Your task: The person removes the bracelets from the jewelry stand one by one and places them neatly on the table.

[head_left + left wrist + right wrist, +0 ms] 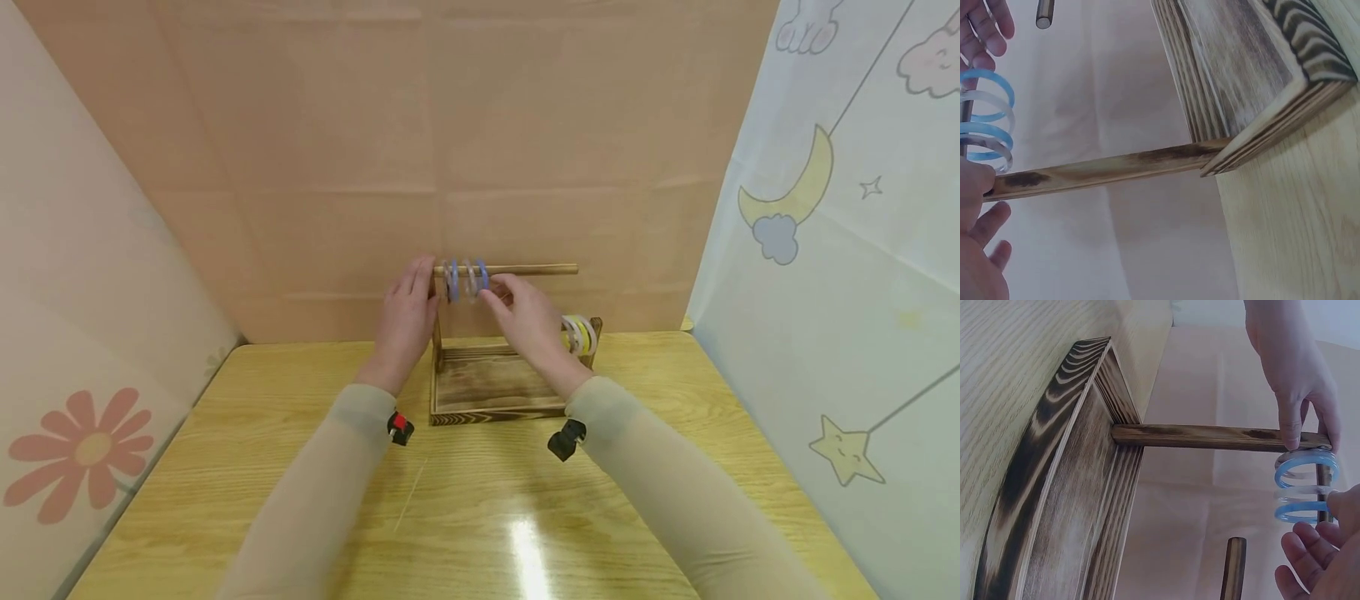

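My left hand (407, 317) grips the top of the upright post (1097, 169) of a wooden stand, thumb on one side and fingers on the other. From that post a wooden rod (536, 269) runs out to the right. Blue and clear bangles hang on it near the post, one clear bangle (471, 283) among them. My right hand (532, 325) pinches the outermost blue bangle (1300, 511) at its edge, between thumb and forefinger. Another blue bangle (1307, 467) hangs closer to the left hand.
The stand's dark-grained base (487, 383) rests on the wooden table (300, 467). Behind my right wrist, white and yellow bangles (582, 335) hang by a shorter post (596, 327). A tan cloth backdrop (300, 167) rises behind, with printed panels at both sides.
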A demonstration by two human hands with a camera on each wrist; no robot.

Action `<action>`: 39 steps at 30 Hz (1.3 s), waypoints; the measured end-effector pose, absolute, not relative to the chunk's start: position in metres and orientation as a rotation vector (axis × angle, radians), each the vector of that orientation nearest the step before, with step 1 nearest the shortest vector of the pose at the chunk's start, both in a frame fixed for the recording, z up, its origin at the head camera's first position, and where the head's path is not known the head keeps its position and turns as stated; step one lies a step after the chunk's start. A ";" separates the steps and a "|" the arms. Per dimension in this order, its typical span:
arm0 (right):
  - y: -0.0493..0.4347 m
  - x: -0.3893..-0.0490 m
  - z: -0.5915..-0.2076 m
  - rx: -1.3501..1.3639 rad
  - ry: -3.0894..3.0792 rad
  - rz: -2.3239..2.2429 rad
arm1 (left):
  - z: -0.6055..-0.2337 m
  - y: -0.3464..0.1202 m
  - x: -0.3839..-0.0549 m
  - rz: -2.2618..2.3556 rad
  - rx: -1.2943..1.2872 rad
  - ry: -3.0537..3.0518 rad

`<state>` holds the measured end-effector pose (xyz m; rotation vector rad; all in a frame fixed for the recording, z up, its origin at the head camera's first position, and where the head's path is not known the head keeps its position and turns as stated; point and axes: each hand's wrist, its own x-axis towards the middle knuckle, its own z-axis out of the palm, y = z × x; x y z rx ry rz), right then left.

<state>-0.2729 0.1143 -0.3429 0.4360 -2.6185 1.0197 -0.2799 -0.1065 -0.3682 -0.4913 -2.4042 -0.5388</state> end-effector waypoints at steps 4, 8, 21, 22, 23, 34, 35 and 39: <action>0.113 -0.272 -0.342 0.435 -2.613 1.059 | -0.371 -0.105 -0.281 -0.599 -0.490 -2.374; 0.111 -0.273 -0.341 0.437 -2.610 1.077 | -0.372 -0.104 -0.282 -0.640 -0.469 -2.370; 0.106 -0.275 -0.341 0.439 -2.595 1.037 | -0.374 -0.103 -0.285 -0.649 -0.451 -2.385; 0.106 -0.275 -0.341 0.443 -2.593 1.041 | -0.374 -0.103 -0.285 -0.654 -0.449 -2.386; 0.106 -0.274 -0.341 0.444 -2.593 1.046 | -0.374 -0.103 -0.285 -0.660 -0.448 -2.385; 0.108 -0.274 -0.343 0.455 -2.586 1.117 | -0.372 -0.103 -0.284 -0.671 -0.463 -2.383; 0.107 -0.274 -0.344 0.464 -2.587 1.123 | -0.372 -0.103 -0.284 -0.674 -0.461 -2.385; 0.103 -0.275 -0.345 0.482 -2.604 1.121 | -0.372 -0.103 -0.283 -0.671 -0.447 -2.395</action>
